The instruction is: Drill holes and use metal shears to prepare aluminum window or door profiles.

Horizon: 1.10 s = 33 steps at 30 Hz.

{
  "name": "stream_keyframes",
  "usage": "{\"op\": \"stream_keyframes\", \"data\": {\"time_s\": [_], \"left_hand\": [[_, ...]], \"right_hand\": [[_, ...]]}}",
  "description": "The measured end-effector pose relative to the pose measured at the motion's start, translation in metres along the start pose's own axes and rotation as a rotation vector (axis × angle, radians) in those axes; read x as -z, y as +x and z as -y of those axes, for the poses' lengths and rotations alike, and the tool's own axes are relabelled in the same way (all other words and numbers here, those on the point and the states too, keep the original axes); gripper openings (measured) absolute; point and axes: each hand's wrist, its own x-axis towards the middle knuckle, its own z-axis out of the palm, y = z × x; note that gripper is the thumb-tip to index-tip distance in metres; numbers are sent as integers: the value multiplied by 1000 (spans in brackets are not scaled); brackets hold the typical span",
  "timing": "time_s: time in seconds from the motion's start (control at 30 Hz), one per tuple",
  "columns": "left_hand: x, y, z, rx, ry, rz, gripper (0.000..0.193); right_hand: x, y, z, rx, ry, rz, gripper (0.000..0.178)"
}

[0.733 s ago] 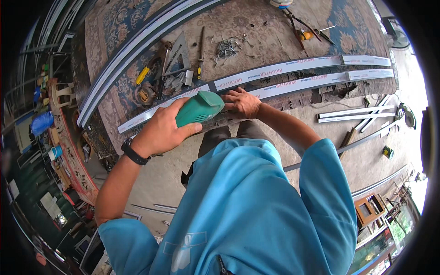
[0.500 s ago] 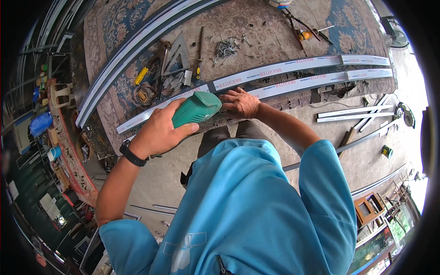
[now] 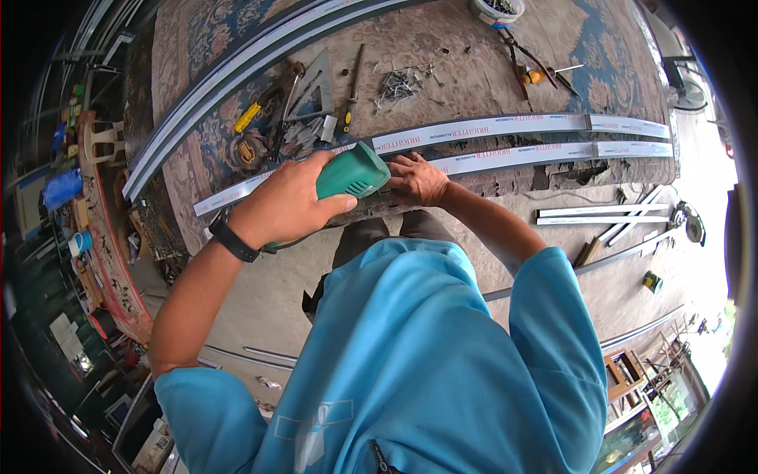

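My left hand (image 3: 280,204) is wrapped round the body of a green power drill (image 3: 354,175), whose front end and tip are hidden. The vented rear of the tool tilts up toward the right. Beside it, my right hand (image 3: 418,180) has bent fingers closed on the near aluminium bar (image 3: 489,161), a long piece covered in white printed film. A second filmed aluminium bar (image 3: 474,129) lies just beyond, parallel to it. Both bars rest along the near edge of the carpet-covered table.
On the carpet (image 3: 442,47) lie a heap of screws (image 3: 400,85), a metal set square (image 3: 312,87), a screwdriver (image 3: 352,95), a yellow-handled cutter (image 3: 248,117), a tape measure (image 3: 251,150) and pliers (image 3: 515,63). A white tub (image 3: 499,11) stands behind. More bars (image 3: 604,212) lie right.
The drill and my left hand have shifted slightly right, and the tool's rear end has turned. My right hand stays at the bar. The whole view has moved a little.
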Motion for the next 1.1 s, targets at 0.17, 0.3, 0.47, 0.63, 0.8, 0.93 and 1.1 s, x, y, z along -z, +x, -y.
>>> {"op": "stream_keyframes", "data": {"time_s": [0.17,0.3,0.47,0.63,0.8,0.93,1.1], "left_hand": [[-3,3,3,-21,13,-56,60],[-5,7,8,-54,14,-69,60],[-3,12,4,-33,67,-39,58],[-6,17,6,-70,101,-23,60],[-6,9,2,-32,71,-5,59],[-10,8,6,-84,66,-49,59],[-11,5,5,-65,59,-61,58]], "right_hand": [[3,2,0,-20,-16,55,30],[4,3,0,-20,-7,41,34],[-1,4,-2,6,-20,45,39],[-2,2,-1,-3,25,-4,43],[-5,5,-3,-26,44,8,51],[1,6,-2,9,-12,20,44],[5,8,4,-23,-49,-12,38]]}}
